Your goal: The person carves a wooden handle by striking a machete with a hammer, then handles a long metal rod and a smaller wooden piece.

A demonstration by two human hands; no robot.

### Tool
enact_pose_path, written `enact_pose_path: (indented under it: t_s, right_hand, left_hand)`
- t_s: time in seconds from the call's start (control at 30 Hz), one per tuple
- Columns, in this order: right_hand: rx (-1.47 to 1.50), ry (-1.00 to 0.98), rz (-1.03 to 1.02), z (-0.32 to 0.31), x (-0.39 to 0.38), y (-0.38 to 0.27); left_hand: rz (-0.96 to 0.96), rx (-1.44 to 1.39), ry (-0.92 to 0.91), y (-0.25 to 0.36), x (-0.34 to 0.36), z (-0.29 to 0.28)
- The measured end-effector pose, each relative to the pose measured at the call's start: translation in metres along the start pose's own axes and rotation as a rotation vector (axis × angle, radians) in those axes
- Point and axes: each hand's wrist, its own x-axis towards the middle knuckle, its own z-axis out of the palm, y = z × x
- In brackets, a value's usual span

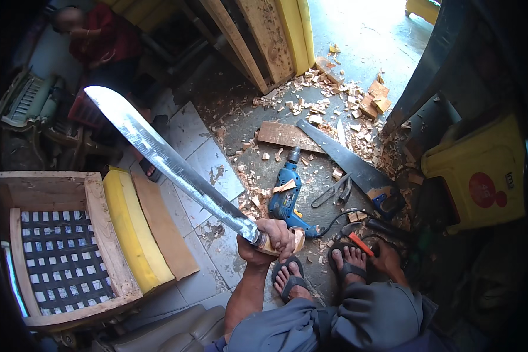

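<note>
My left hand (264, 243) is closed around the wooden handle (300, 239) of a machete. The machete's long, curved blade (170, 167) points up and to the left, its broad tip at the far left. Low on the right, beside my sandalled foot (352, 263), my right hand (387, 261) is closed at the end of an orange-handled tool (361, 243); its working end is unclear. A blue corded drill (284, 196) lies on the floor beyond the machete handle. Right of it are scissors or shears (334, 192) with dark handles.
A handsaw (349, 161) lies beyond the drill, near a wooden board (287, 136). Wood chips (358, 105) litter the floor. At left stands a wooden frame with black webbing (64, 258) and yellow foam (136, 229). A yellow container (481, 176) stands right. Another person (108, 35) is at far left.
</note>
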Motion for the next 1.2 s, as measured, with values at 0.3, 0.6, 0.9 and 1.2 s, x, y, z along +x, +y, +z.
enact_pose_path:
  t_s: [0.3, 0.6, 0.9, 1.2]
  right_hand:
    - [0.036, 0.013, 0.001, 0.004, 0.002, 0.003]
    - [0.01, 0.031, -0.04, 0.004, 0.002, 0.004]
    - [-0.288, -0.227, -0.013, -0.039, 0.005, -0.047]
    - [0.777, -0.401, -1.59, -0.233, -0.058, -0.278]
  left_hand:
    - [-0.053, -0.174, 0.013, -0.001, -0.005, -0.002]
    - [-0.003, 0.058, 0.153, -0.004, 0.001, 0.002]
    - [-0.074, 0.161, 0.519, -0.004, 0.008, 0.007]
    - [-0.268, -0.032, 0.748, -0.019, 0.015, 0.004]
